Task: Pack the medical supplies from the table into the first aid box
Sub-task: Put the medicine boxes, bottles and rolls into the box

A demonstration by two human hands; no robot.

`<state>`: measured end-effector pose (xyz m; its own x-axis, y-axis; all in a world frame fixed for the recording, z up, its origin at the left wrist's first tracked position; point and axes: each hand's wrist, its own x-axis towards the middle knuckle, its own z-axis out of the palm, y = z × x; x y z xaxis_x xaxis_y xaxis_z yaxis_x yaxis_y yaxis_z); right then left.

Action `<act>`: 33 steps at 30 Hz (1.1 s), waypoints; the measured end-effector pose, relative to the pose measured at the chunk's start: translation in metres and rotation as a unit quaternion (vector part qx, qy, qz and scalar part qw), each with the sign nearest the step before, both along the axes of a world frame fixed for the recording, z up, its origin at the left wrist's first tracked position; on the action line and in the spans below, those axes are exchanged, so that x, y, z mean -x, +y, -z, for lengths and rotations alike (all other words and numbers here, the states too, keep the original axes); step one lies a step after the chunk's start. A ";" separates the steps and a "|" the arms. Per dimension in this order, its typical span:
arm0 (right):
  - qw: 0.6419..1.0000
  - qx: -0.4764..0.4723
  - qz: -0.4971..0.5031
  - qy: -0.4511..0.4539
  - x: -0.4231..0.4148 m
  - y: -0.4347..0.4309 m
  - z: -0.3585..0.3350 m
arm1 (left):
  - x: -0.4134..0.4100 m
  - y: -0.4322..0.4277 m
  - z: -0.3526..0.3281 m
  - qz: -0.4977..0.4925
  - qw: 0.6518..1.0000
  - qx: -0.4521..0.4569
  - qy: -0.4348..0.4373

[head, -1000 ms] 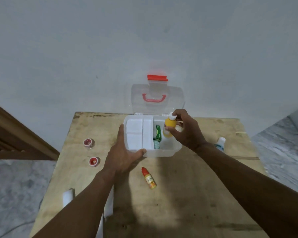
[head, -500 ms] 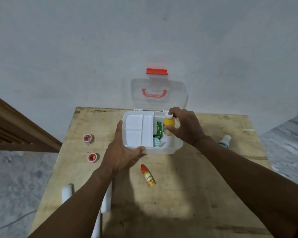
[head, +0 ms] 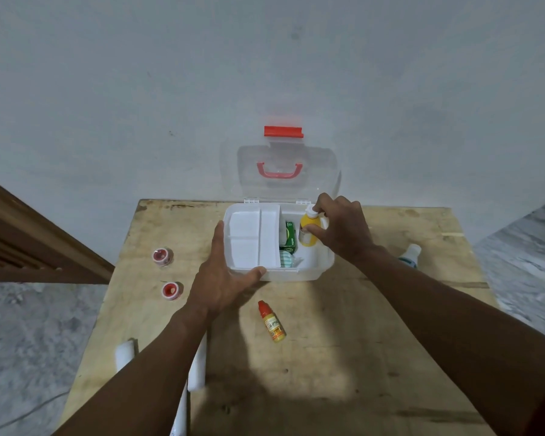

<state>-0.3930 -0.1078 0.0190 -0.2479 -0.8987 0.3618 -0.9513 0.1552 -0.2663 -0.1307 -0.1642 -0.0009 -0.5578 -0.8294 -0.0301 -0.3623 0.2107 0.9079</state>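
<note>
Wooden table: two tape rolls, one dropper bottle

I read only "detto" on the green cardboard packet inside the white plastic first aid box.

Translucent glossy plastic box sits on a rough, scuffed plywood table.
</note>
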 end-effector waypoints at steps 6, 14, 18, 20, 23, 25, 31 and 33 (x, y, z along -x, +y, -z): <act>0.999 -0.009 0.015 0.037 -0.003 0.001 -0.002 | -0.001 0.001 -0.002 0.000 1.000 -0.002 0.000; 0.998 -0.011 0.025 0.057 -0.010 0.007 -0.007 | -0.001 -0.002 0.002 0.006 1.000 -0.002 -0.010; 0.996 -0.016 0.042 0.076 -0.013 0.003 -0.009 | -0.001 -0.004 0.003 0.008 1.000 -0.005 -0.012; 0.995 -0.021 0.050 0.078 -0.016 0.003 -0.009 | 0.001 -0.004 0.003 0.010 1.000 -0.006 -0.010; 0.997 -0.019 0.052 0.059 -0.019 0.005 -0.008 | 0.002 -0.003 0.001 0.008 1.000 -0.003 -0.013; 0.998 -0.016 0.050 0.032 -0.021 0.007 -0.008 | 0.002 -0.004 0.001 0.011 1.000 -0.003 -0.013; 0.990 0.025 0.106 -0.087 -0.023 0.027 -0.019 | 0.000 -0.011 0.003 0.016 0.999 -0.008 -0.027; 0.979 0.041 0.162 -0.115 -0.022 0.042 -0.022 | -0.001 -0.012 0.004 0.019 0.999 -0.004 -0.030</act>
<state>-0.3709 -0.0660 0.0413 -0.5987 -0.7295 0.3309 -0.7690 0.4078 -0.4922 -0.1297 -0.1758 -0.0045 -0.5859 -0.8072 -0.0718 -0.4083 0.2175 0.8866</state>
